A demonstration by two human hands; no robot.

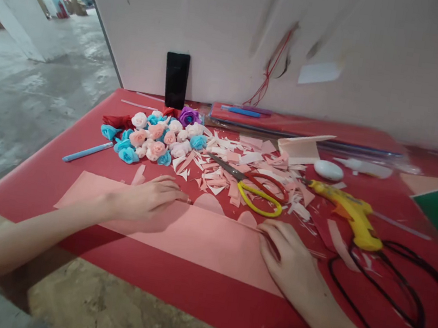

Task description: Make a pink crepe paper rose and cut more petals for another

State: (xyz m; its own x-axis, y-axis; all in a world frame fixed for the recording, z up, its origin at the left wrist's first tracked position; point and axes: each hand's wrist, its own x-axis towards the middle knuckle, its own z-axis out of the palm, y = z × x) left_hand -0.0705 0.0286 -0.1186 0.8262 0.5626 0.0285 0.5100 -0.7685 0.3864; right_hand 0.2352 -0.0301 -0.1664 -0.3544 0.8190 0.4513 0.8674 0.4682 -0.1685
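Observation:
A long pink paper strip (207, 239) lies across the red tabletop (137, 267) near its front edge. My left hand (152, 198) rests flat on the strip's left half, fingers stretched to the right along its far edge. At the strip's right end, my right hand (285, 245) has its curled fingers at the far edge; whether they pinch the paper is unclear. Two rounded pink paper pieces (210, 203) show just beyond the strip, between the hands. Scissors with yellow and red handles (241, 178) lie behind them on paper scraps (220, 153).
Pink, white, blue, red and purple paper flowers (158, 133) are heaped at the back left, near a blue pen (87, 151). A black phone (176, 80) leans on the wall. At the right are a yellow glue gun (353, 214), its black cable and a white oval object (328, 170).

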